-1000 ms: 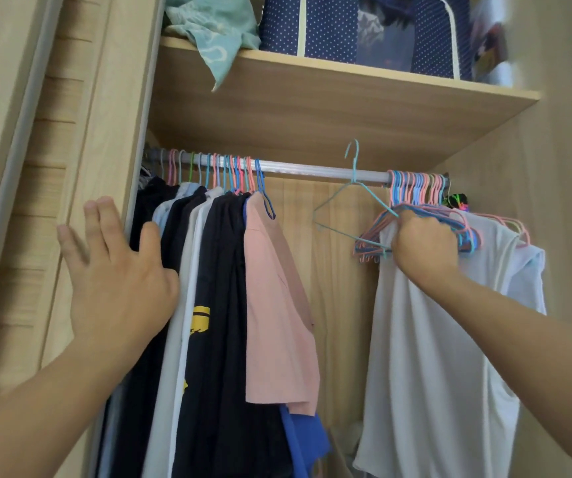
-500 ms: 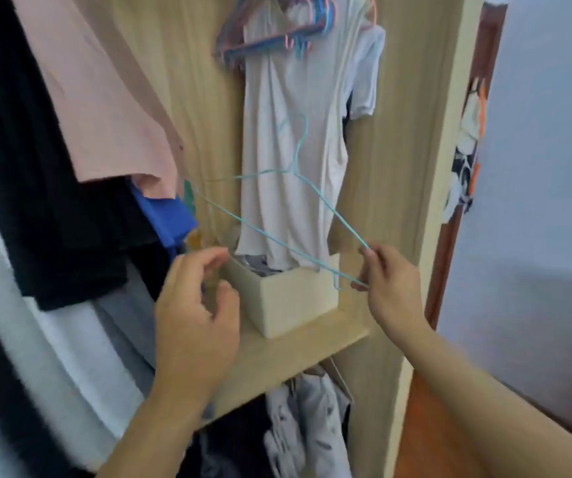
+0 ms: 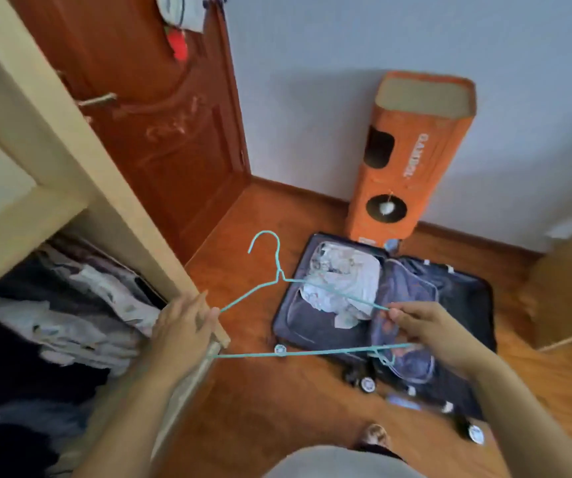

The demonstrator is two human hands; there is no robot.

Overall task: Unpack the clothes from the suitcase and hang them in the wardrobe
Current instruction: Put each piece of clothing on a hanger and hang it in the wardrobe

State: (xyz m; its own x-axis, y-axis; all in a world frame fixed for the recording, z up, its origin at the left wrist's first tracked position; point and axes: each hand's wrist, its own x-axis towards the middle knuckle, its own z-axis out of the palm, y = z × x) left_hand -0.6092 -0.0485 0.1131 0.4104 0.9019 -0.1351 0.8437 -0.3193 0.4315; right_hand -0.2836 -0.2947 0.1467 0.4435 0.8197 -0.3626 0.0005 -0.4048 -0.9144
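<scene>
Head view: thin teal wire hanger point(image 3: 279, 274), both hands' fingers point(image 3: 402, 313) pinching its ends above the open suitcase point(image 3: 463, 298).

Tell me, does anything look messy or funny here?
A bit. The suitcase lies wide open on the floor with crumpled white clothes bunched in one half. In the wardrobe, more clothes sit in a rumpled heap. The left hand and right hand hold a teal hanger, bare.
</scene>
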